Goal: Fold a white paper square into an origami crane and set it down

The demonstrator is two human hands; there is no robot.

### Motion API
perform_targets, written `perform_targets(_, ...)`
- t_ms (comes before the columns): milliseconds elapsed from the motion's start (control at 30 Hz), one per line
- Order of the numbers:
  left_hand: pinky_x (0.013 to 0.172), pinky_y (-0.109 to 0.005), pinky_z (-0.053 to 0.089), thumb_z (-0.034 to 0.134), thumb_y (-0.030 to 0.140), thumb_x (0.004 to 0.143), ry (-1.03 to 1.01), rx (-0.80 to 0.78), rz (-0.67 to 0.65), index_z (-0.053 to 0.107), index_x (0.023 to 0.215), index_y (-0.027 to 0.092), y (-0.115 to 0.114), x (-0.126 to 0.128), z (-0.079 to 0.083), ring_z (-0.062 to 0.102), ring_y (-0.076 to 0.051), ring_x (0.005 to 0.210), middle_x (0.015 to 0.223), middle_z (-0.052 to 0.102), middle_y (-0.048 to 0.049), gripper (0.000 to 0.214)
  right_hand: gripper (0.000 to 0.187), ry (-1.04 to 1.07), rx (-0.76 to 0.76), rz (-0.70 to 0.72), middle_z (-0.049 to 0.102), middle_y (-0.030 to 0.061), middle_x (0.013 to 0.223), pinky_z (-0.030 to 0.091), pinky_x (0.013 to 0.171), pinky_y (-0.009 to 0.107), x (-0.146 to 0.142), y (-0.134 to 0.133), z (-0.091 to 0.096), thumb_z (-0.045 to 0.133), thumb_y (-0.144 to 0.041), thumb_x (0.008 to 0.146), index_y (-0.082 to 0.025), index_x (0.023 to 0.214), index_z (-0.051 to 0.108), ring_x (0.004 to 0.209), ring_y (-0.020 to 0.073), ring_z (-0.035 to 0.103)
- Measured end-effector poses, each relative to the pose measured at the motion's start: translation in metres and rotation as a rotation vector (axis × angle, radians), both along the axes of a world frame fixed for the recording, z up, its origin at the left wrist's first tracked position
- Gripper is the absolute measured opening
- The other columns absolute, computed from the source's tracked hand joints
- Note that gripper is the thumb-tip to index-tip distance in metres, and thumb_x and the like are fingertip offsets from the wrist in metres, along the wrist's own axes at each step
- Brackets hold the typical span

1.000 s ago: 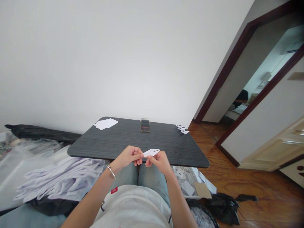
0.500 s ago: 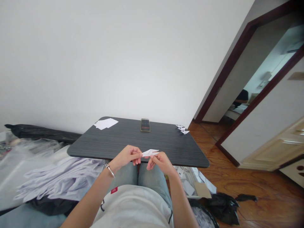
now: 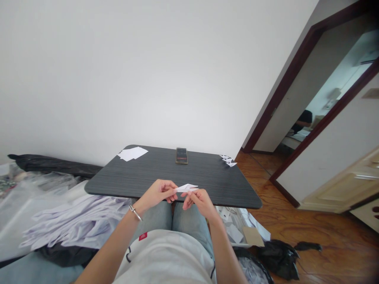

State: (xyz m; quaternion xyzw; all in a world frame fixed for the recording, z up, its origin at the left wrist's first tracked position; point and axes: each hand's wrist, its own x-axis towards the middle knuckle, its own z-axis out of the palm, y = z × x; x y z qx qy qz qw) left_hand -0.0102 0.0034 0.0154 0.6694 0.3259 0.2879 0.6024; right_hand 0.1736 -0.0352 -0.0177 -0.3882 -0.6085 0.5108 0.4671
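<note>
Above the near edge of the dark table (image 3: pixel 154 171) I hold a folded piece of white paper (image 3: pixel 187 188), narrow with pointed tips at its right end. My left hand (image 3: pixel 161 191) pinches its left end between thumb and fingers. At the right end, my right hand (image 3: pixel 199 200) has thumb and fingertips closed on the paper's lower edge. Several small folded paper pieces (image 3: pixel 228 161) with pointed tips lie in a row near the table's far right corner. Flat white sheets (image 3: pixel 132 153) lie overlapping at the far left.
A phone (image 3: pixel 181 155) lies at the table's back edge, by the white wall. Crumpled white cloth (image 3: pixel 77 221) is heaped at my left. Below right are a box of papers (image 3: pixel 237 227) and black plastic bags (image 3: pixel 280 258). A person (image 3: pixel 303 120) shows through the doorway.
The view has shifted very slightly. My hands stay on the folded paper, with my right fingers slightly shifted along its lower edge.
</note>
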Motion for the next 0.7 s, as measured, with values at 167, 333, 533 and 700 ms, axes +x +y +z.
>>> perform_targets(167,0.047,-0.018,0.042,0.058,0.037,0.074,0.046,0.095,0.06,0.056,0.068,0.01,-0.004,0.005,0.001,0.053,-0.008,0.049,0.058,0.062,-0.0035,0.028,0.04,-0.011,0.051,-0.066,0.064,0.0032,0.049,0.047,0.047,0.019,-0.006,0.0,0.0,0.045,-0.041,0.081,-0.011,0.065,0.067,0.042,0.0101,0.057)
perform_targets(333,0.046,-0.018,0.043,0.058,0.037,0.073,0.045,0.109,0.063,0.055,0.066,0.01,-0.005,0.008,0.001,0.054,-0.008,0.046,0.055,0.063,-0.0026,0.028,0.029,0.079,0.063,-0.135,0.062,0.0004,0.047,0.045,0.044,0.019,-0.01,0.005,-0.009,0.056,-0.039,0.075,-0.012,0.071,0.065,0.04,0.0098,0.055)
perform_targets(533,0.05,-0.019,0.044,0.055,0.037,0.076,0.034,0.088,-0.007,0.057,0.074,0.01,-0.002,0.005,-0.003,0.057,-0.009,0.051,0.062,0.066,-0.005,0.027,0.027,0.184,0.026,-0.161,0.06,-0.0001,0.045,0.043,0.04,0.019,-0.011,0.009,-0.012,0.058,-0.04,0.073,-0.013,0.068,0.062,0.037,0.0097,0.054)
perform_targets(700,0.053,-0.019,0.044,0.049,0.037,0.08,0.019,0.073,-0.087,0.057,0.084,0.01,0.002,0.002,-0.006,0.057,-0.009,0.056,0.07,0.066,-0.0065,0.028,0.026,0.218,0.005,-0.196,0.059,-0.0008,0.042,0.042,0.038,0.018,-0.01,0.009,-0.011,0.059,-0.038,0.072,-0.013,0.067,0.062,0.034,0.0082,0.051)
